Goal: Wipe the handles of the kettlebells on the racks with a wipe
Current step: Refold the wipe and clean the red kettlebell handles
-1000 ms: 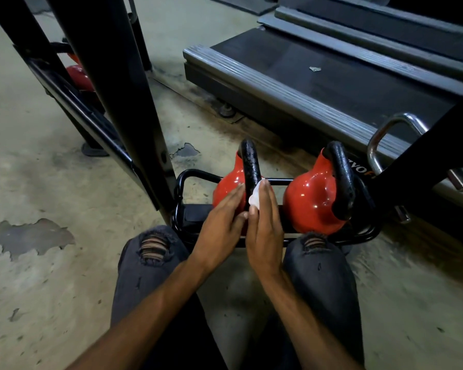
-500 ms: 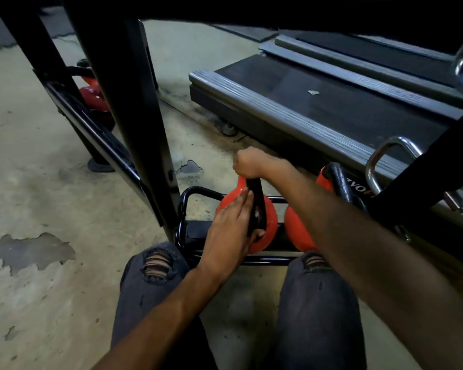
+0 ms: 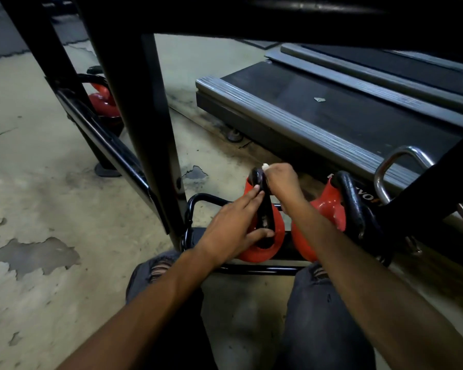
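Two red kettlebells with black handles sit on the low black rack point(image 3: 195, 209) in front of my knees. My left hand point(image 3: 234, 227) grips the lower part of the left kettlebell's handle point(image 3: 265, 209), thumb across its front. My right hand point(image 3: 281, 180) is closed at the top of that handle, with a bit of white wipe point(image 3: 265, 165) showing above the knuckles. The right kettlebell point(image 3: 329, 209) stands untouched beside my right forearm. A third red kettlebell point(image 3: 103, 102) rests on another rack shelf at the far left.
A thick black rack post point(image 3: 145, 124) rises just left of my hands, and a black crossbar runs overhead. A treadmill deck point(image 3: 332, 113) lies behind the rack. A chrome handle point(image 3: 398, 158) sticks up at the right. Worn concrete floor point(image 3: 38, 182) spreads to the left.
My right hand went from the near side of the handle up to its top, carrying the wipe. My left hand stayed on the handle's lower part. The view tilted up slightly.
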A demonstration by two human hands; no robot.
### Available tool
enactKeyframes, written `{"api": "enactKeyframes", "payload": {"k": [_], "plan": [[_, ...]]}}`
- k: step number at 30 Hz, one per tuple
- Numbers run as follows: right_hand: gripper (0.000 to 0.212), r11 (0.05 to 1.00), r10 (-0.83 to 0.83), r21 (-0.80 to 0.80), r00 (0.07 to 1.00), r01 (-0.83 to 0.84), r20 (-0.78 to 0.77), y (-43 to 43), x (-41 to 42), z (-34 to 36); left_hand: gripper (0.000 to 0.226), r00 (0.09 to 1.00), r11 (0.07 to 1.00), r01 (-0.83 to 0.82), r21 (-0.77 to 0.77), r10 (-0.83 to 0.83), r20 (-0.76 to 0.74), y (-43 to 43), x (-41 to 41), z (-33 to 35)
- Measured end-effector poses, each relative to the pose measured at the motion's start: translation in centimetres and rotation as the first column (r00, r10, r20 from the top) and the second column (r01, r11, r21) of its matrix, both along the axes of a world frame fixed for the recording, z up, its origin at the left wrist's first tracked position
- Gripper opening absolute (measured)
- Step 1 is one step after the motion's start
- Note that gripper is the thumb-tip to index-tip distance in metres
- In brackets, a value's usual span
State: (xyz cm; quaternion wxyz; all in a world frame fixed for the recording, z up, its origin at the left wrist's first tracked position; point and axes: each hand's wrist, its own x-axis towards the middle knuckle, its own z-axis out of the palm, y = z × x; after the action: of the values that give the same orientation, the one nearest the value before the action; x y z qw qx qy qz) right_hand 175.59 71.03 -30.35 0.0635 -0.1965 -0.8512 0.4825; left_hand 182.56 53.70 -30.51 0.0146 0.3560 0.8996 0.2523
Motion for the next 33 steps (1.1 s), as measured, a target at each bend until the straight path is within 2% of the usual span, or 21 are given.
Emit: {"api": "enactKeyframes", "payload": {"k": [2,4,7,9,11,13,15,16,19,20,22,24,26,28,30,31,32,33], "plan": [[0.034,0.947,-0.137,-0.292,0.991,0.133,0.006,-0.2,0.4,-0.8,0.090,1.000,1.000,0.012,-0.029,-0.011,0.006,-0.2,-0.8,0.2],[0.033,0.877,-0.223,-0.437,0.975,0.199,-0.003,0.0,0.7,-0.8,0.088,0.999,0.999,0.027,-0.044,-0.027,0.021,-0.3,-1.1,0.0],[0.020,0.803,-0.207,-0.565,0.978,0.189,0.032,0.2,1.9,-1.0,0.087,0.999,0.999,0.039,-0.016,-0.039,0.033,-0.4,-1.0,-0.4],[0.011,0.775,-0.186,-0.600,0.979,0.197,0.081,-0.1,2.8,-1.7,0.087,0.999,0.999,0.034,0.008,-0.034,0.038,-0.4,-0.9,-0.4],[0.017,0.728,-0.196,-0.638,0.968,0.252,0.158,-0.5,3.3,-1.9,0.086,0.999,0.999,0.033,0.016,-0.034,0.039,-0.3,-0.8,-0.4],[0.027,0.643,-0.178,-0.699,0.948,0.315,0.263,-0.6,2.8,-1.6,0.086,0.998,0.999,0.036,0.017,-0.037,0.043,-0.4,-0.7,-0.4],[0.026,0.551,-0.153,-0.750,0.928,0.365,0.339,-0.5,1.4,-1.5,0.086,0.998,0.999,0.041,0.007,-0.042,0.049,-0.4,-0.7,-0.2],[0.019,0.559,-0.191,-0.717,0.906,0.417,0.378,-0.4,0.5,-2.0,0.086,0.998,0.999,0.041,0.001,-0.041,0.053,-0.5,-0.7,-0.2],[0.024,0.631,-0.213,-0.616,0.869,0.471,0.446,1.7,-2.2,-5.9,0.086,0.997,0.999,0.036,-0.005,-0.035,0.065,-0.5,-0.6,-0.1],[0.019,0.613,-0.206,-0.630,0.866,0.478,0.456,1.7,-2.0,-5.6,0.086,0.997,0.999,0.036,0.000,-0.036,0.064,-0.5,-0.7,-0.1],[0.007,0.581,-0.228,-0.686,0.897,0.438,0.379,0.3,-0.6,-2.7,0.086,0.998,0.999,0.040,0.011,-0.041,0.055,-0.5,-0.6,-0.1],[0.016,0.592,-0.322,-0.692,0.908,0.413,0.266,-0.1,-0.5,-1.2,0.085,0.999,0.999,0.038,0.008,-0.039,0.038,-0.4,-0.4,-0.1],[0.015,0.678,-0.385,-0.615,0.907,0.403,0.169,-0.4,-0.6,-1.0,0.085,0.999,0.999,0.033,-0.023,-0.033,0.009,-0.2,-0.3,0.1],[0.008,0.801,-0.364,-0.477,0.927,0.363,0.094,-0.8,-0.5,-0.6,0.083,0.998,0.996,0.019,-0.082,-0.023,-0.054,0.1,-0.1,0.4],[0.012,0.948,-0.273,-0.174,0.962,0.267,-0.012,-0.8,-0.6,-0.4,0.079,0.994,0.992,0.007,-0.127,-0.022,-0.112,0.4,0.9,0.6],[0.014,0.983,-0.182,0.021,0.981,0.184,-0.061,-0.8,-0.5,0.1,0.078,0.993,0.991,0.009,-0.135,-0.025,-0.117,0.5,1.6,0.6],[0.017,0.972,-0.070,0.219,0.993,0.088,-0.091,-1.0,-0.5,0.8,0.078,0.993,0.991,0.013,-0.132,-0.028,-0.113,0.6,2.4,0.5],[0.019,0.922,0.054,0.386,0.996,-0.020,-0.076,-1.3,-0.8,1.5,0.079,0.994,0.991,0.017,-0.131,-0.031,-0.103,0.7,3.3,0.3]]}}
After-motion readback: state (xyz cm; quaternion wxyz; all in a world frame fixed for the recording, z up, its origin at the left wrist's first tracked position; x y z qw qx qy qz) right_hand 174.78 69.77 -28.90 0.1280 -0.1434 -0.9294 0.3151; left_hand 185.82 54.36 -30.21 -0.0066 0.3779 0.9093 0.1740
